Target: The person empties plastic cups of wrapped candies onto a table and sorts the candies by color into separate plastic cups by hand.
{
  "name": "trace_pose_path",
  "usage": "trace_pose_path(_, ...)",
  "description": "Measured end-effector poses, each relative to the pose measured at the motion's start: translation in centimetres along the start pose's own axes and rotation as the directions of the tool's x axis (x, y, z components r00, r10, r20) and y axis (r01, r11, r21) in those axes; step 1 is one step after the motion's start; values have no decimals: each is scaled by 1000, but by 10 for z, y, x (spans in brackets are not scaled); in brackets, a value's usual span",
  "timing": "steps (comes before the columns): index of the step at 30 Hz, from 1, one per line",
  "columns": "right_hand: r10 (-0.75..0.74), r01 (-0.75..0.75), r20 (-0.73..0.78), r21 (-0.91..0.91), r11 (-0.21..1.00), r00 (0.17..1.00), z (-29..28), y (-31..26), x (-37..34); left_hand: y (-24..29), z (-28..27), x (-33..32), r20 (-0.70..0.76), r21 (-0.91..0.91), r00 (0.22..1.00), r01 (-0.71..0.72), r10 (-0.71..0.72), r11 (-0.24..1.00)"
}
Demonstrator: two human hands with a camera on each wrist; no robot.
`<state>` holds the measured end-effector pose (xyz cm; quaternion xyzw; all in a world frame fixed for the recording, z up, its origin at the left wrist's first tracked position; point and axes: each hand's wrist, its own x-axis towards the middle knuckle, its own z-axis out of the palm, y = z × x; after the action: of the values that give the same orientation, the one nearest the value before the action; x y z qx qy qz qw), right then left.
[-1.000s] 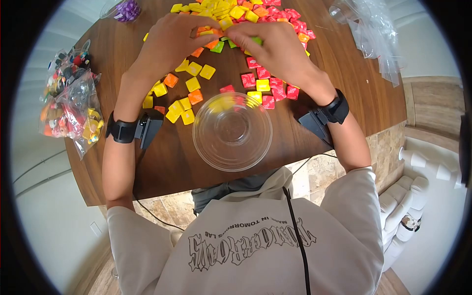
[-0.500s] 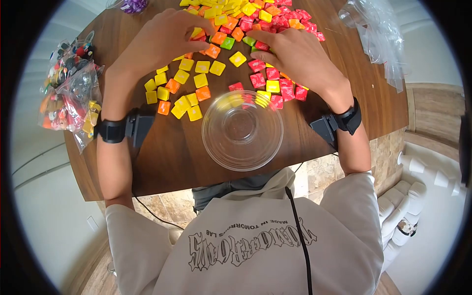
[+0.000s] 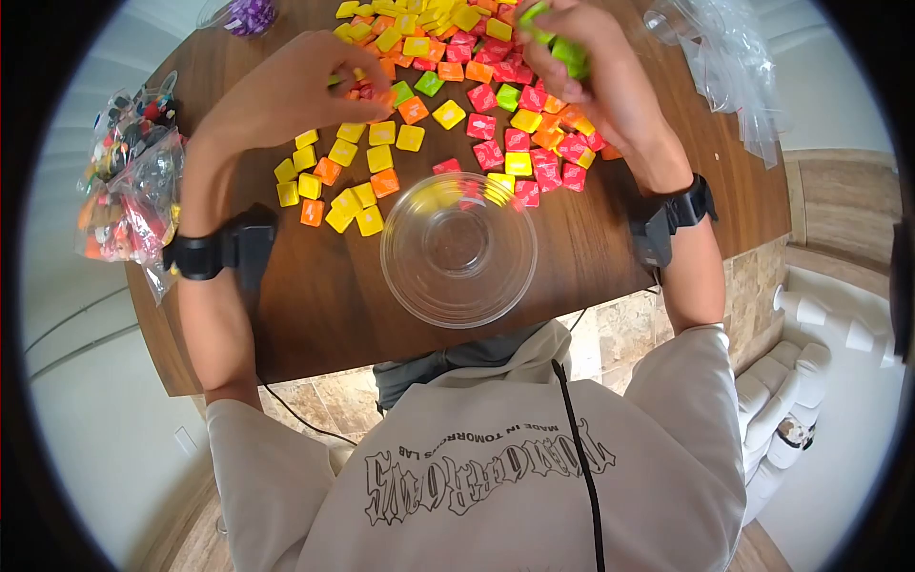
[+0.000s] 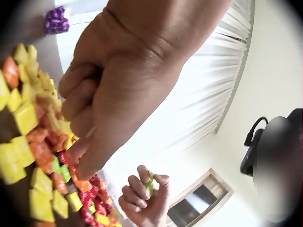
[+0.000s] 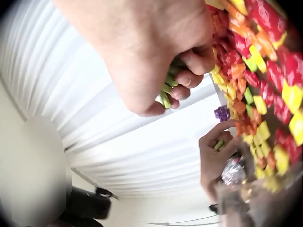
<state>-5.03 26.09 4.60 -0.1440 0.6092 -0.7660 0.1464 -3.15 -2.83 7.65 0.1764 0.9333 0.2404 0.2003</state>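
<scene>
Square wrapped candies in yellow, orange, red and green lie spread over the wooden table [image 3: 315, 324]. Several green candies [image 3: 570, 57] are gripped in my right hand [image 3: 610, 81], raised over the right side of the pile, with one more at its fingertips. My left hand [image 3: 276, 95] hovers over the pile's left side, thumb and index finger close to some orange candies [image 4: 42, 156]. Inside its curled fingers, the right wrist view shows green candy [image 5: 218, 144]. A few loose green candies [image 3: 429, 84] lie between the hands. A clear round bowl [image 3: 457, 297] stands nearer my body.
Bags of small colourful figures [image 3: 129, 200] lie at the left edge. At the back left is a clear container with something purple [image 3: 250, 17]. Clear plastic bags [image 3: 729, 86] rest on the right. The table's front edge runs just below the bowl.
My right hand came down to the candies, then rose and turned, now showing green candies in its grip. The left hand moved apart from it and stays over the left side.
</scene>
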Motion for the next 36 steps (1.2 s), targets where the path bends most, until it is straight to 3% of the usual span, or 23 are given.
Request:
trace_pose_path(1, 58, -101, 201, 210, 972, 978, -11, -8, -1, 1, -5, -8, 26, 63, 994, -109, 107, 992)
trace_pose_path(2, 58, -99, 195, 210, 973, 979, -13, -8, -1, 3, -7, -12, 59, 122, 976, -217, 211, 969)
trace_pose_path(4, 6, -115, 269, 393, 912, 963, -11, -10, 0, 6, -5, -10, 76, 96, 988, -145, 138, 985)
trace_pose_path(6, 91, -208, 301, 384, 900, 949, -28, 13, 12, 6, 1, -6, 91, 70, 994, -66, 59, 995)
trace_pose_path(8, 76, -68, 189, -49, 997, 979, -17, 12, 10, -3, 18, 4, -207, 276, 965, -98, 158, 956)
trace_pose_path(9, 207, -209, 273, -21, 978, 940, -20, -7, 5, -4, 24, 6, -210, 274, 965, -95, 156, 957)
trace_pose_path(10, 208, -210, 276, -24, 977, 938, -19, -5, 2, -5, 30, 9, -223, 332, 958, -98, 179, 938)
trace_pose_path(11, 42, 111, 281, -507, 855, 959, -18, 0, -2, -4, 32, 10, -234, 391, 951, -99, 202, 915)
trace_pose_path(12, -101, 371, 365, -823, 430, 926, -16, 4, -5, -4, 35, 10, -235, 390, 952, -94, 198, 916)
trace_pose_path(13, 67, 322, 359, -894, 313, 931, -15, -4, -9, -1, 37, 8, -260, 378, 939, -117, 227, 918)
trace_pose_path(15, 80, 306, 332, -924, 229, 940, -10, -2, -18, 3, 38, 8, -282, 365, 925, -142, 254, 920)
trace_pose_path(16, 88, 288, 301, -948, 138, 949, -9, -1, -21, 7, 35, 10, -216, 291, 962, -101, 168, 951)
trace_pose_path(18, 70, 292, 301, -949, 116, 951, -8, 4, -22, 7, 36, 14, -143, 221, 986, -53, 86, 974)
trace_pose_path(20, 53, 290, 296, -952, 96, 954, -8, 9, -23, 0, 45, 15, -246, -128, 955, -199, 164, 972)
trace_pose_path(24, 3, 291, 292, -954, 78, 956, -6, 14, -21, -23, 24, 27, -194, -266, 899, -433, 392, 861)
trace_pose_path(25, 19, 276, 278, -957, 84, 960, -6, 14, -21, -23, 26, 25, -210, -808, 905, -373, 369, 457)
trace_pose_path(26, 17, 269, 272, -959, 85, 962, -5, 13, -21, -24, 29, 25, -202, -974, 918, -154, 341, -164)
trace_pose_path(27, 30, 268, 271, -960, 86, 962, -4, 9, -22, -27, 34, 27, -326, -937, 904, -269, 277, -223)
trace_pose_path(31, 55, 257, 265, -958, 130, 963, -5, 10, -20, -8, 31, 25, -353, -931, 934, -343, 61, -126)
trace_pose_path(33, 27, 264, 273, -948, 176, 962, -7, 12, -20, -9, 35, 31, -422, -678, 902, -246, -93, 693)
trace_pose_path(34, 0, 271, 278, -937, 221, 960, -8, 14, -20, -2, 34, 30, -424, -677, 901, -247, -94, 693)
trace_pose_path(35, 0, 273, 280, -936, 221, 960, -8, 17, -21, 7, 33, 26, -342, -340, 939, -96, -28, 935)
trace_pose_path(36, -76, 313, 304, -925, 216, 950, -8, 20, -23, 13, 33, 24, -237, 79, 971, 27, -8, 997)
